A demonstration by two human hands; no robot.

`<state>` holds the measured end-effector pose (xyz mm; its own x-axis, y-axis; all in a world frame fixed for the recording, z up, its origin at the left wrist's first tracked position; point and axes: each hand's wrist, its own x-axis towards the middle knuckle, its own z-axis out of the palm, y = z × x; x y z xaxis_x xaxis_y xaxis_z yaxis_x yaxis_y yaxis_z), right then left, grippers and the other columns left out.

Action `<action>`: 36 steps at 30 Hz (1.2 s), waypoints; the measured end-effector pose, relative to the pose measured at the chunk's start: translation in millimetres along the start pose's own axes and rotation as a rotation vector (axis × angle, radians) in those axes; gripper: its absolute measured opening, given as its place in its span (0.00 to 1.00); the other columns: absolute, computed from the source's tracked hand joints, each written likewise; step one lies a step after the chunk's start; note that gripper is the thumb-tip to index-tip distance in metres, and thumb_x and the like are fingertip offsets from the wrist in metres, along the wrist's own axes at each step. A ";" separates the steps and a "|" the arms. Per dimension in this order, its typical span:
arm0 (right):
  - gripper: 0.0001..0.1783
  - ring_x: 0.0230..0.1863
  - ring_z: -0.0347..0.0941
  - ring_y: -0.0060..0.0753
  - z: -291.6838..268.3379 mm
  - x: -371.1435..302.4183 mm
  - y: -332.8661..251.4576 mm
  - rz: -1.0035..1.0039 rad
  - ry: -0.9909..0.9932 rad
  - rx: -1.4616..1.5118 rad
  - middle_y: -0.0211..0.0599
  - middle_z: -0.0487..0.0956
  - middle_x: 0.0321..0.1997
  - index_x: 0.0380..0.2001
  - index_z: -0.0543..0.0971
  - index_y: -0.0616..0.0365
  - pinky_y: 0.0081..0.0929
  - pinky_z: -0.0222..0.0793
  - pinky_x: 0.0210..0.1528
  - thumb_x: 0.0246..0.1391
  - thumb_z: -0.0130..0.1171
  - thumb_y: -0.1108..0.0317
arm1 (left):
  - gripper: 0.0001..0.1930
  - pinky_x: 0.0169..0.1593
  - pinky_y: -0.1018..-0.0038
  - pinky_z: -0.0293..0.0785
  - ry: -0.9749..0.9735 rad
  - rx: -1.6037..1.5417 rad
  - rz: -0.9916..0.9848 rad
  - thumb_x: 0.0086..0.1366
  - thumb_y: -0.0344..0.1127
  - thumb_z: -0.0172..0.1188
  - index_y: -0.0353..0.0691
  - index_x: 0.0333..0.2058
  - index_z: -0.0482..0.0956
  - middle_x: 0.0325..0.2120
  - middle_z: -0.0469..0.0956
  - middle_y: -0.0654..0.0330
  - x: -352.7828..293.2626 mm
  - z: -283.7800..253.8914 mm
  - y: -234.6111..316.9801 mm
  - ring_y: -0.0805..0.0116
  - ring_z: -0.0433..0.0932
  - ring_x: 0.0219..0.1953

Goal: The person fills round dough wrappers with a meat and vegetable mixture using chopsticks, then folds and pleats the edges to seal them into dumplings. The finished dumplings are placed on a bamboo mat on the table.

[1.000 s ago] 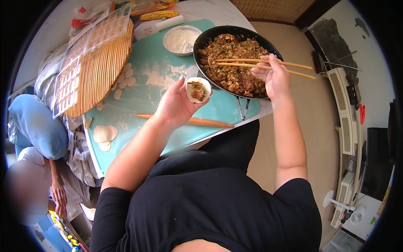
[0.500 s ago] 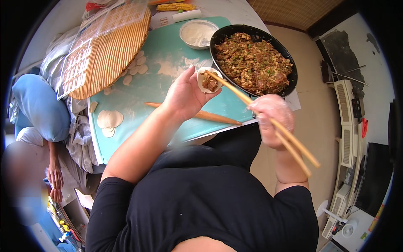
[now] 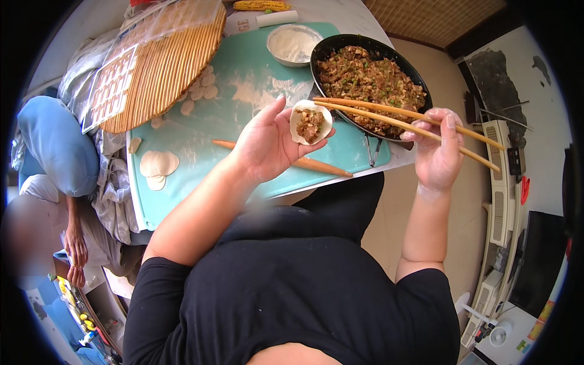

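Note:
My left hand (image 3: 263, 145) is palm up, with a round dumpling wrapper (image 3: 327, 123) resting on its fingers. A lump of meat filling (image 3: 309, 128) sits in the middle of the wrapper. In my right hand (image 3: 439, 152), off to the right, is a pair of wooden chopsticks (image 3: 377, 115). Their tips point left, just above the wrapper's upper edge. Behind them lies a black pan (image 3: 312, 64) full of chopped meat filling (image 3: 371, 82) with green bits. Beneath my left hand a tapered wooden rolling pin (image 3: 322, 166) lies on the green mat (image 3: 201, 176).
A bowl of flour (image 3: 294, 45) stands left of the pan. Stacked wrappers (image 3: 159, 165) and small dough discs (image 3: 204, 88) lie on the mat near a round woven tray (image 3: 176, 55). Another person's hands (image 3: 75, 249) are at far left. Corn (image 3: 261, 5) lies at the back.
My right hand has moved right and up, and the chopsticks have swung flatter, lifting off the filling. The filling stays on the wrapper in my left hand, which has barely shifted.

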<state>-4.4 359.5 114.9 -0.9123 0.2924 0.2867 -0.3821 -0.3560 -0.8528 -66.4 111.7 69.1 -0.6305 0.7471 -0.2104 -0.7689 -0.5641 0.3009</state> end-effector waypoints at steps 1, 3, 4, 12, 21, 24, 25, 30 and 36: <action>0.12 0.23 0.74 0.35 1.6 0.9 2.1 0.033 -0.026 -0.036 0.40 0.74 0.26 0.34 0.71 0.63 0.32 0.77 0.28 0.61 0.42 0.64 | 0.30 0.59 0.61 0.61 0.016 0.027 -0.001 0.68 0.51 0.34 0.26 0.55 0.57 0.54 0.61 0.42 -1.0 -0.1 -1.1 0.46 0.62 0.57; 0.13 0.22 0.74 0.35 4.4 2.0 5.2 0.099 -0.078 -0.108 0.40 0.75 0.26 0.34 0.71 0.63 0.31 0.77 0.28 0.61 0.43 0.64 | 0.30 0.60 0.62 0.61 0.039 0.089 0.014 0.68 0.51 0.34 0.27 0.55 0.57 0.54 0.61 0.43 -2.6 0.7 -2.8 0.47 0.62 0.57; 0.13 0.22 0.75 0.35 4.8 1.6 6.5 0.143 -0.095 -0.097 0.40 0.75 0.24 0.34 0.71 0.63 0.31 0.77 0.28 0.61 0.43 0.63 | 0.30 0.60 0.62 0.61 0.050 0.120 0.022 0.68 0.51 0.34 0.27 0.55 0.57 0.54 0.61 0.43 -3.3 1.2 -3.5 0.47 0.62 0.57; 0.14 0.22 0.74 0.33 -15.9 12.7 -5.6 0.163 -0.012 0.012 0.39 0.75 0.24 0.33 0.72 0.62 0.32 0.76 0.27 0.60 0.44 0.62 | 0.30 0.57 0.63 0.66 0.003 0.039 0.004 0.68 0.52 0.34 0.28 0.55 0.58 0.54 0.62 0.43 -9.6 -0.8 0.6 0.46 0.63 0.56; 0.14 0.22 0.74 0.34 -19.9 14.2 3.9 0.246 -0.106 0.095 0.38 0.75 0.24 0.32 0.73 0.61 0.31 0.75 0.26 0.60 0.43 0.62 | 0.30 0.55 0.62 0.68 -0.027 -0.026 -0.039 0.67 0.52 0.35 0.29 0.54 0.59 0.53 0.62 0.42 -14.7 2.1 0.0 0.44 0.63 0.56; 0.15 0.21 0.73 0.34 -18.4 15.8 -1.0 0.217 -0.229 0.100 0.38 0.73 0.22 0.31 0.73 0.63 0.29 0.74 0.25 0.60 0.44 0.61 | 0.30 0.55 0.62 0.68 0.002 -0.023 -0.011 0.67 0.52 0.35 0.29 0.54 0.58 0.53 0.62 0.42 -15.0 -1.7 -1.9 0.44 0.63 0.56; 0.15 0.21 0.73 0.34 -17.2 15.4 0.7 0.234 -0.233 0.070 0.38 0.73 0.22 0.31 0.73 0.63 0.29 0.74 0.25 0.60 0.44 0.61 | 0.30 0.55 0.62 0.68 0.006 -0.016 0.001 0.67 0.52 0.35 0.29 0.54 0.58 0.53 0.62 0.42 -15.0 -3.1 -2.7 0.43 0.63 0.56; 0.14 0.20 0.73 0.32 -11.1 17.8 12.3 0.252 -0.203 0.015 0.37 0.73 0.22 0.29 0.72 0.62 0.28 0.74 0.23 0.60 0.45 0.62 | 0.30 0.56 0.62 0.67 -0.008 -0.014 -0.017 0.67 0.52 0.35 0.28 0.55 0.57 0.54 0.61 0.42 -18.0 4.9 -6.2 0.44 0.61 0.57; 0.13 0.23 0.72 0.26 -16.4 20.4 15.8 0.271 -0.180 0.025 0.33 0.73 0.24 0.30 0.72 0.59 0.24 0.73 0.23 0.60 0.45 0.62 | 0.30 0.56 0.61 0.67 -0.030 -0.047 -0.030 0.67 0.52 0.35 0.28 0.55 0.56 0.54 0.60 0.41 -21.8 0.6 -6.3 0.45 0.60 0.58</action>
<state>-26.6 374.5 100.1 -0.9919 0.0230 0.1248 -0.1228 -0.4216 -0.8984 -47.7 99.1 72.3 -0.6040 0.7739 -0.1902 -0.7921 -0.5565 0.2509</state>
